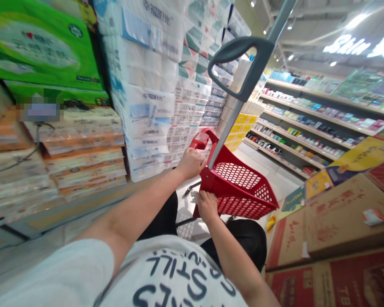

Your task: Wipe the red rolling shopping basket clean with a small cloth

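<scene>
A red plastic shopping basket with a perforated wall stands tilted on the floor in front of me. A long grey pull handle rises from it toward the camera. My left hand is closed on the basket's near rim beside the red carry handle. My right hand grips the basket's lower near edge, fingers curled over it. Nothing shows inside the basket from here.
Tall stacks of packaged tissue and toilet paper fill the left side, green packs above. Cardboard boxes are piled at the right. Shelves of small goods line the far right of the aisle.
</scene>
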Demonstrator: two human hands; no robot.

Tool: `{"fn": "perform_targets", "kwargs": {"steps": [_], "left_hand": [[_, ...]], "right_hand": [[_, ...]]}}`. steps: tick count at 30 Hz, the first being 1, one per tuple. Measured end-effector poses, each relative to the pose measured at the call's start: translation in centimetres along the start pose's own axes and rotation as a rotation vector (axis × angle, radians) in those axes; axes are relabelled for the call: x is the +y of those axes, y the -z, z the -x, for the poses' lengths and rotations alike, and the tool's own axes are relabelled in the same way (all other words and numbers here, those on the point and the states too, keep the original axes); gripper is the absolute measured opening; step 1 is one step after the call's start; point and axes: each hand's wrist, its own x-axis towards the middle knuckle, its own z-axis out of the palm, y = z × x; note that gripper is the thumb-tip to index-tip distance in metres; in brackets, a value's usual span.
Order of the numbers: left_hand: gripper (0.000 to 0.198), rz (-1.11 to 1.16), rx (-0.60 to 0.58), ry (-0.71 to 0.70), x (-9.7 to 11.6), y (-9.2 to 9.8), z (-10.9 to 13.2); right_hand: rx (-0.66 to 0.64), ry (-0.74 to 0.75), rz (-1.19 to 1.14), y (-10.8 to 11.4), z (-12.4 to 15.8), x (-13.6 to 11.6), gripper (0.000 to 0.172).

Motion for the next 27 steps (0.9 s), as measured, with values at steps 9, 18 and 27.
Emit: {"fn": "perform_targets", "kwargs": {"steps": [9,18,27], "left_hand": [[0.038,-0.013,0.017,0.004,0.5,0.5,0.3],[0.036,-0.013,0.068,0.008,0.8,0.4,0.7],[0.037,-0.019,0.062,0.013,0.9,0.8,1.0]], "right_hand": [[-0.054,0.007,0.023,0.3,-0.5,-0.4,0.019],[0.052,0.038,0.072,1.6,-1.4,-0.6,0.014],[0.2,0.051,0.049,2.6,-2.4,-1.0,0.018]]}}
